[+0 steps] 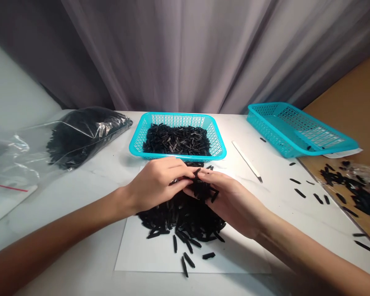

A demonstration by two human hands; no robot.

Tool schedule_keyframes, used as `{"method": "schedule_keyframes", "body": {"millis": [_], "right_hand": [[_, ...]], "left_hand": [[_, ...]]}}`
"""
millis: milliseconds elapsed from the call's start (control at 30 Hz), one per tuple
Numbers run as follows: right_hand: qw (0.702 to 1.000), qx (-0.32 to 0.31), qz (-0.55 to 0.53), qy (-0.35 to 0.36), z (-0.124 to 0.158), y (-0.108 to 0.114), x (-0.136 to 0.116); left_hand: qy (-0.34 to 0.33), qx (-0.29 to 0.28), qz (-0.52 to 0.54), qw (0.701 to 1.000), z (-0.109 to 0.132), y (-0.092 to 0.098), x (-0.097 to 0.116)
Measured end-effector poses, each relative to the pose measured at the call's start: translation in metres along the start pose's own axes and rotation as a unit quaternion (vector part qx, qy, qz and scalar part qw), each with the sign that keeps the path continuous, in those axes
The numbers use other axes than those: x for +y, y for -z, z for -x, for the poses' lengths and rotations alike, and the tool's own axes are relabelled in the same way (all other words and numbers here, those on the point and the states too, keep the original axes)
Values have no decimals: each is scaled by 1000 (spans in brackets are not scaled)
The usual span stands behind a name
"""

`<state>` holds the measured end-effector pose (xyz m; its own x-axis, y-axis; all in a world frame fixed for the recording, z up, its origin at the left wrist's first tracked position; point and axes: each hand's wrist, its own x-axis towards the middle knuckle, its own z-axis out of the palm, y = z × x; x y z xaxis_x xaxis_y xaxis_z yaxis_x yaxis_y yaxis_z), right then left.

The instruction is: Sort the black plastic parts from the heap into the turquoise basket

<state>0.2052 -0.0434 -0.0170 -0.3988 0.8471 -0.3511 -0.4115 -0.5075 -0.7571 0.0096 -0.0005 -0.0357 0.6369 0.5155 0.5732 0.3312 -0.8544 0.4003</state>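
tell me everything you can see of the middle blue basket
The basket is a shallow rectangular turquoise plastic tray with rounded corners and lattice-perforated walls. It sits flat on the white table, towards the far edge, its floor heaped with small black pieces. The left hand is right by its front rim.

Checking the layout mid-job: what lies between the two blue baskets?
In the head view, a white-handled tool and one small black piece lie on the white table between the filled basket and the other basket.
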Motion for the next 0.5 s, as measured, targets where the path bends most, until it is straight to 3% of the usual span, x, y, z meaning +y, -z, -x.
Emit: {"method": "schedule_keyframes", "body": {"millis": [133,267,367,500], "right_hand": [[989,2,142,46,-2,4,-3],[941,21,307,140,-4,8,-8],[932,30,328,148,-5,9,-11],[954,30,273,122,-6,10,-9]], "left_hand": [[56,24,31,998,-3,3,-2],[91,53,58,993,-6,7,1],[115,56,83,988,-8,9,3],[123,56,108,985,-9,8,6]]}}
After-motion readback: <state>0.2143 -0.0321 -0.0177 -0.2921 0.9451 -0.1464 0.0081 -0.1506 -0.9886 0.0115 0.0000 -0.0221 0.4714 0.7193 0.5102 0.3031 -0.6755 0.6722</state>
